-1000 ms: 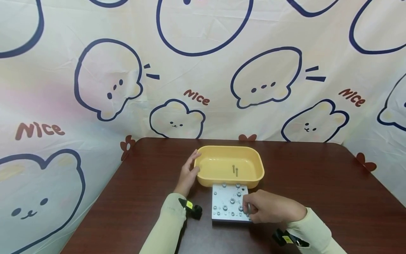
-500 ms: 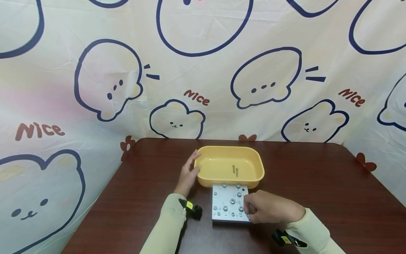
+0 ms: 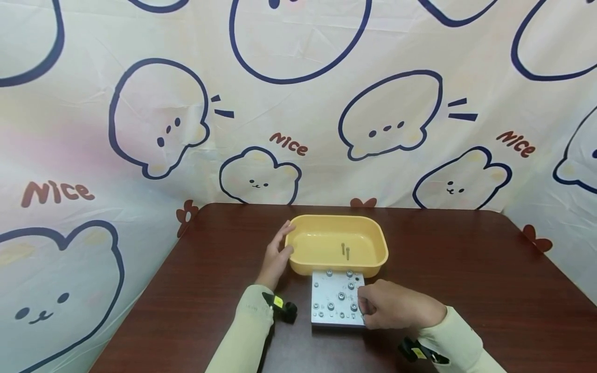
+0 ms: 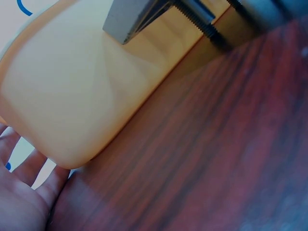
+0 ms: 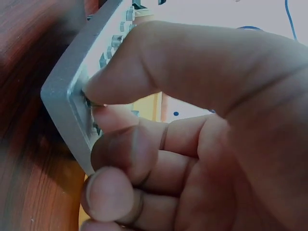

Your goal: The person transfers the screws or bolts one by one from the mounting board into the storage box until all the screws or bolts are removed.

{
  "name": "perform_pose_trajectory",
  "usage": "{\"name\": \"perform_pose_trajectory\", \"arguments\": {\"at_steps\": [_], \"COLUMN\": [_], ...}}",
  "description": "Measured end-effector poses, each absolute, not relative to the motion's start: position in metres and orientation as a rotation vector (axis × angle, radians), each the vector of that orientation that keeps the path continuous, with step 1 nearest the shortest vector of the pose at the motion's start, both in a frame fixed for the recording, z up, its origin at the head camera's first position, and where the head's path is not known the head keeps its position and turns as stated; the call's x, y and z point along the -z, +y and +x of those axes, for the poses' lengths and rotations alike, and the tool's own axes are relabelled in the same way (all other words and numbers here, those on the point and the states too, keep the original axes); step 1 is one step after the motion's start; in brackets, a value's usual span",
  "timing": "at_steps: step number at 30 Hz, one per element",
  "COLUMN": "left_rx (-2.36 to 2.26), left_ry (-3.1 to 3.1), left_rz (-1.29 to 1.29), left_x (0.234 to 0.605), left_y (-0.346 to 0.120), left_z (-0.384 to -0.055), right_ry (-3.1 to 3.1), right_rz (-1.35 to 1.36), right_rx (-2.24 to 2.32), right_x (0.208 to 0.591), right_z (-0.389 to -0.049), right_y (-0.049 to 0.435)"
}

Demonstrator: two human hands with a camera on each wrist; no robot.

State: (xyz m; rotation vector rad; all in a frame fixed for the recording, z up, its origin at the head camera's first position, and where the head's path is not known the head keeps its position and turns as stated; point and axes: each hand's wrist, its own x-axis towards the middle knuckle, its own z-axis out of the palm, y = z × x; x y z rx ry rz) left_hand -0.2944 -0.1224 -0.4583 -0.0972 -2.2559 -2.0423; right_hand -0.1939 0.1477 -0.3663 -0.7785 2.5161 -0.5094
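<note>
A silver metal plate (image 3: 325, 296) set with several bolts and screws lies in front of a yellow plastic bin (image 3: 337, 219). Threaded bolt shanks (image 4: 198, 21) stick out below the plate in the left wrist view. At the plate's near right corner my right hand (image 3: 396, 304) pinches a small screw between thumb (image 5: 113, 84) and index finger; the fingertips hide most of it. The other fingers of that hand curl in. My left hand (image 3: 276, 258) rests against the bin's left end with its fingers spread and extended.
Two loose screws (image 3: 347, 253) lie on the bin's floor. All of this sits on a dark reddish-brown wooden table (image 3: 224, 259). A printed cloth backdrop (image 3: 322, 114) rises behind the table and along its sides. Both wrists wear black cameras.
The right thumb and fingers shift very slightly at the same corner of the plate. The left hand, bin and loose screws stay where they were.
</note>
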Motion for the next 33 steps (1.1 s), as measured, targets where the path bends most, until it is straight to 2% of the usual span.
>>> {"name": "perform_pose_trajectory", "arguments": {"at_steps": [33], "left_rx": [2.061], "left_ry": [-2.267], "left_rz": [-0.096], "left_x": [0.4574], "left_y": [-0.1232], "left_z": [-0.2949], "right_ry": [2.544], "right_rz": [-0.908], "right_rx": [0.621], "right_x": [0.3627], "right_z": [-0.1951], "right_y": [0.1511]}}
